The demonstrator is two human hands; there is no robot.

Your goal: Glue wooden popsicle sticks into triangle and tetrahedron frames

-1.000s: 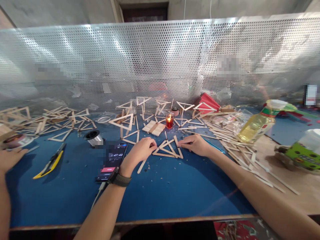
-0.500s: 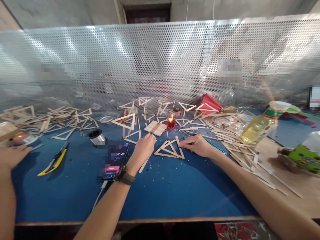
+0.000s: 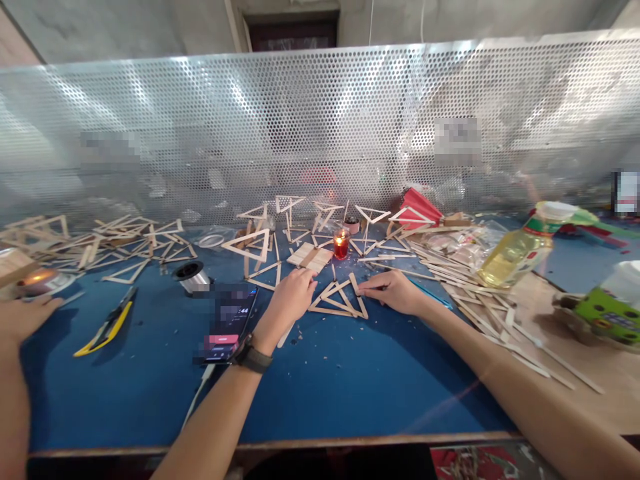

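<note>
Flat on the blue table lies a small frame of wooden craft sticks, joined into triangles. My right hand is at its right side, thumb and fingers pinching a short craft stick at the frame's upper right. My left hand, with a dark watch on the wrist, is curled at the frame's upper left; its fingertips are partly hidden, so what they hold cannot be made out. Beneath that hand a loose stick pokes out. Just behind the frame burns a candle in a red glass, beside a bundle of craft sticks.
Left are a phone with a cable, a wire spool, a yellow cutter and another person's hand. Finished stick frames line a perforated metal screen. Loose sticks and an oil bottle stand right.
My left hand has shifted slightly to the right and its fingers reach a little further toward the frame. My right hand stays at the same stick.
</note>
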